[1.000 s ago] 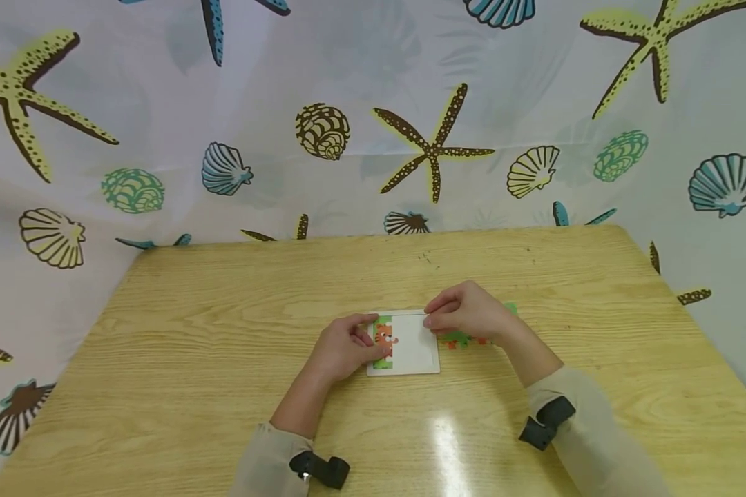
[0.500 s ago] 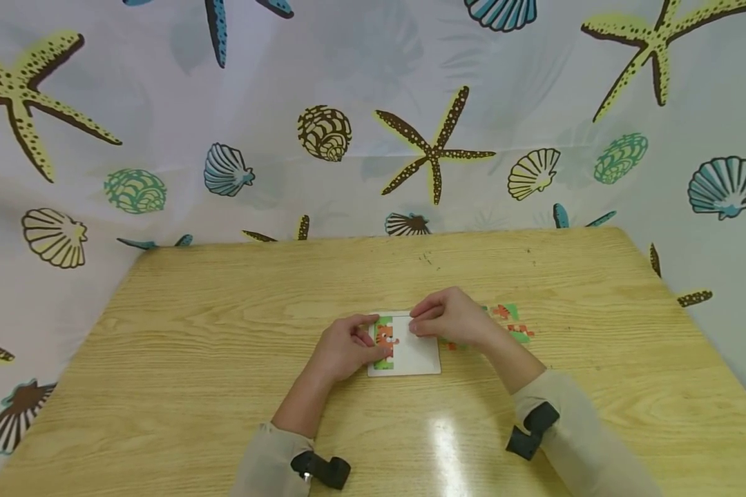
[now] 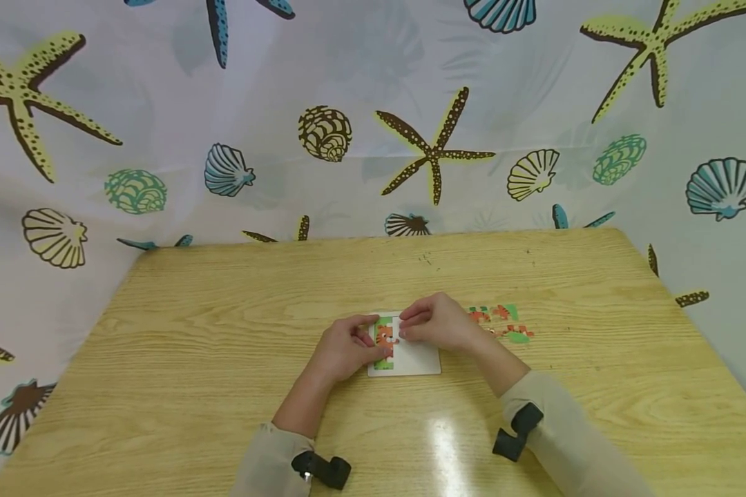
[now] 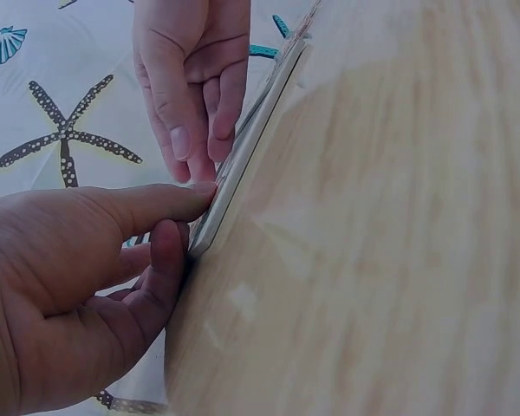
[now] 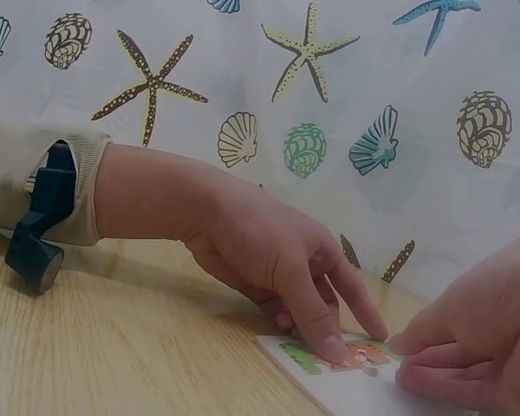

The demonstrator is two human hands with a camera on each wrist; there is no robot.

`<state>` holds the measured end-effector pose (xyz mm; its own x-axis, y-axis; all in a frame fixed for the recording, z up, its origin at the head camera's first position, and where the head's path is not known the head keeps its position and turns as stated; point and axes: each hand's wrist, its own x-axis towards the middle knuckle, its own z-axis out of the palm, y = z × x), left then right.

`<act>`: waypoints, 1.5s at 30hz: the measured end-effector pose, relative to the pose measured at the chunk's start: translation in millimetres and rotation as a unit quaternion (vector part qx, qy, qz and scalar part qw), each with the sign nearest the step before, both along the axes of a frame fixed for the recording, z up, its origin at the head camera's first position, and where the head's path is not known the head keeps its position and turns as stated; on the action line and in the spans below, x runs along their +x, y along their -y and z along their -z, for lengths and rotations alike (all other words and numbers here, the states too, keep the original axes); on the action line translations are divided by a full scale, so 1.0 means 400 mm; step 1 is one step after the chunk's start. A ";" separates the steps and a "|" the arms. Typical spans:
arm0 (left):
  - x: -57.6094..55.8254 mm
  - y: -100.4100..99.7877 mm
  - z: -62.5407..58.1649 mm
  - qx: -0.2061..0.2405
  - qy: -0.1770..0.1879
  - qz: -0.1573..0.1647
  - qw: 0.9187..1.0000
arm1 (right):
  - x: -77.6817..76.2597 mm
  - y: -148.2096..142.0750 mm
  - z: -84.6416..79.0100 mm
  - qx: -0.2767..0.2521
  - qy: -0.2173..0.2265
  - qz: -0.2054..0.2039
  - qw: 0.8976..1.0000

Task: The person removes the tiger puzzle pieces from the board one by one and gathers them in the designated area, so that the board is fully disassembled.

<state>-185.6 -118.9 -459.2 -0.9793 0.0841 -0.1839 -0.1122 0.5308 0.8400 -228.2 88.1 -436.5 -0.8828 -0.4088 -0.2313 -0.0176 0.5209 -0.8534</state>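
Observation:
In the head view a white puzzle board lies on the table, with joined pieces showing an orange tiger on green along its left side. My left hand grips the board's left edge. Its thumb lies over the edge, with the other fingers curled beside it in the left wrist view. My right hand is over the board just right of the tiger, thumb and fingers pinched together on a puzzle piece, which the fingers almost wholly hide. In the right wrist view the fingertips of both hands nearly meet over the tiger.
Several loose orange and green puzzle pieces lie on the wooden table right of the board, partly behind my right hand. A white cloth printed with starfish and shells hangs behind the table. Each sleeve carries a black wrist camera.
My right hand has moved left across the board, from its right edge to beside the tiger. More loose pieces at the right are uncovered. The left hand has stayed in place.

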 end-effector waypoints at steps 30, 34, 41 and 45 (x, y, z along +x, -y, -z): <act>-0.003 -0.001 0.010 0.003 -0.008 0.001 1.000 | 0.005 0.052 0.028 -0.019 -0.019 0.041 0.999; -0.004 -0.002 0.013 0.012 -0.005 -0.007 1.000 | 0.005 0.053 0.026 -0.025 -0.019 0.038 0.999; -0.004 -0.003 0.013 0.011 0.000 -0.007 1.000 | 0.006 0.048 0.028 -0.056 0.000 0.041 0.998; -0.004 -0.004 0.012 0.009 0.003 -0.006 1.000 | 0.007 0.045 0.030 -0.070 0.017 0.053 0.996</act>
